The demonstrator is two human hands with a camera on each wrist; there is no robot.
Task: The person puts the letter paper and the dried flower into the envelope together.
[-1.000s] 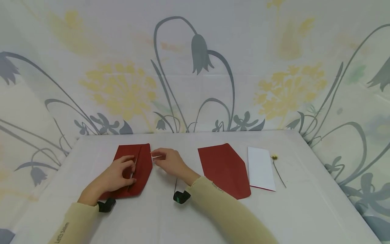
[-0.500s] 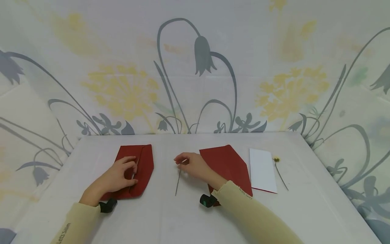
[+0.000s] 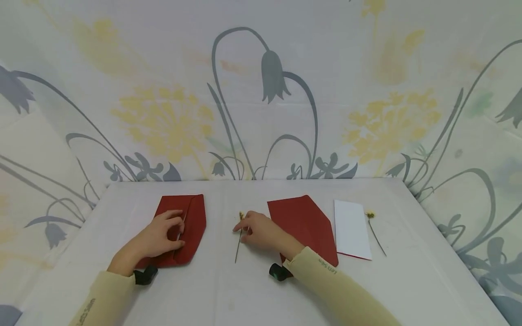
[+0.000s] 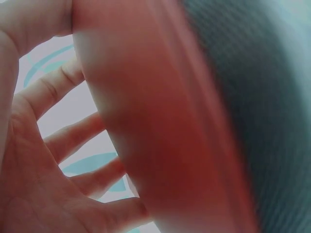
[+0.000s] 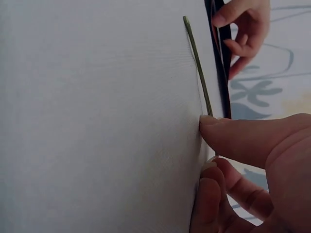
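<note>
My left hand (image 3: 169,227) lies on a red envelope (image 3: 195,222) at the left of the table. Its thumb and fingers hold the envelope's flap (image 4: 146,121), and a white sliver shows in the opening. My right hand (image 3: 249,230) is at the table's middle, pinching the thin stem of a dried flower (image 3: 238,246) down against the cloth. The flower's small yellow head (image 3: 241,215) lies just beyond the fingers. In the right wrist view the stem (image 5: 197,58) runs away from my fingertips (image 5: 210,120) toward the left hand (image 5: 240,34).
A second red envelope (image 3: 306,219) lies right of my right hand, partly under its sleeve. A white card (image 3: 351,228) and another dried flower (image 3: 374,228) lie further right. A white cloth covers the table (image 3: 228,290). Flower-patterned walls stand close behind and at both sides.
My right hand moved from the left envelope to the table's middle with the flower, then lowered it flat onto the cloth. The left hand stayed on its envelope.
</note>
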